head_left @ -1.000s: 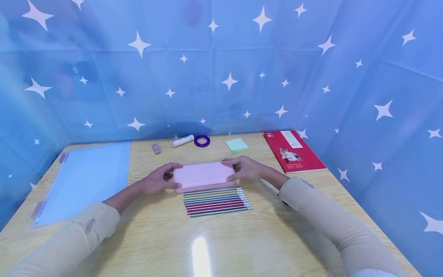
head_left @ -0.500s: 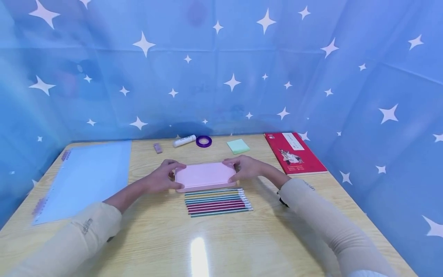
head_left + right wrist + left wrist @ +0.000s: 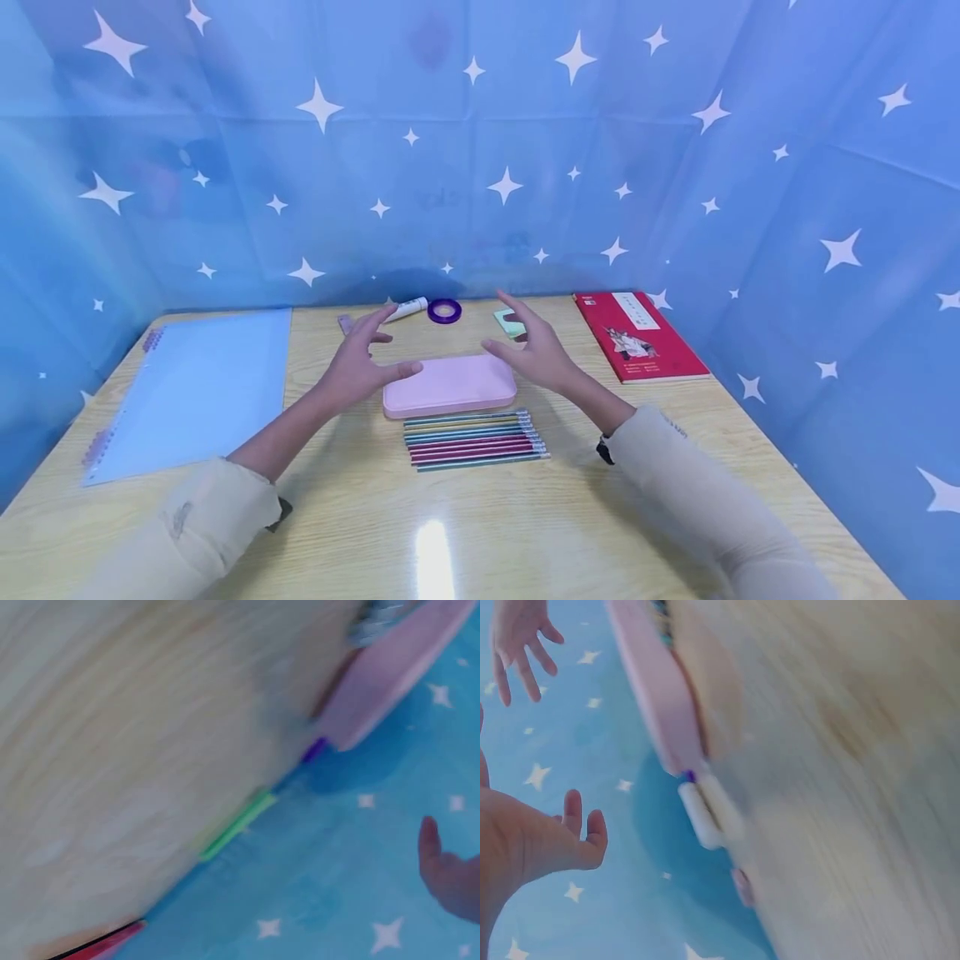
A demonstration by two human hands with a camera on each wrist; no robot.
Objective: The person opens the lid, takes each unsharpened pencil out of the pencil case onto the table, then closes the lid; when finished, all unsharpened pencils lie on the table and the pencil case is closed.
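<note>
Both hands float just above the pink pencil case (image 3: 450,386), which lies flat on the worktop (image 3: 480,517). The left hand (image 3: 358,360) and right hand (image 3: 534,354) spread their fingers wide, holding nothing. A row of pencils (image 3: 474,438) lies just in front of the case.

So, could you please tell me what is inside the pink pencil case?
The pink pencil case lies closed on the table, so its inside is hidden. Only its lid shows.

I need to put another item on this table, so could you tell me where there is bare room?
Bare table runs along the near edge, below the pencils, and between blue folder and pink case. The far edge is crowded: glue stick, tape roll, red book.
</note>
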